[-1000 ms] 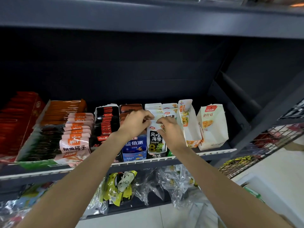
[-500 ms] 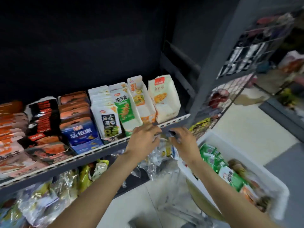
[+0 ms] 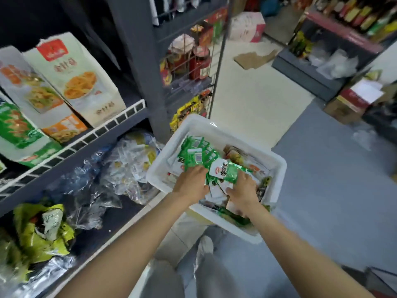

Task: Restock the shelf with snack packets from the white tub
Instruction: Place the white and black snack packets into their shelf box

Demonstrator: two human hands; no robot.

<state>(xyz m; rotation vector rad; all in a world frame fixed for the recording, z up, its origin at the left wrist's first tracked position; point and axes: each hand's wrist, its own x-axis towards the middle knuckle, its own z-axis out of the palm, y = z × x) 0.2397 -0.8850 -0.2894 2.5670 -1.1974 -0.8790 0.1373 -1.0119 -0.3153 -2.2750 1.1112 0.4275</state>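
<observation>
The white tub (image 3: 277, 175) stands low at centre right, filled with green and white snack packets (image 3: 198, 154). Both my hands are down inside it. My left hand (image 3: 191, 182) reaches into the packets at the tub's near left, its fingertips buried among them. My right hand (image 3: 242, 189) lies just right of it, fingers curled round a green-and-white packet (image 3: 225, 172) that sticks up between the hands. The shelf (image 3: 86, 136) with its white wire front rail runs along the left and carries upright display boxes (image 3: 79, 80) of snacks.
Below the shelf lie crumpled clear plastic bags (image 3: 111, 177) and yellow-green packets (image 3: 40, 231). A wire rack with red jars (image 3: 193, 61) stands behind the tub. Cardboard boxes (image 3: 352, 102) and another shelf unit sit at the far right. Grey and white floor spreads to the right.
My view swung from the shelf down and right to the tub. Both hands left the shelf's packets, dropped past the rail and now dig in the tub.
</observation>
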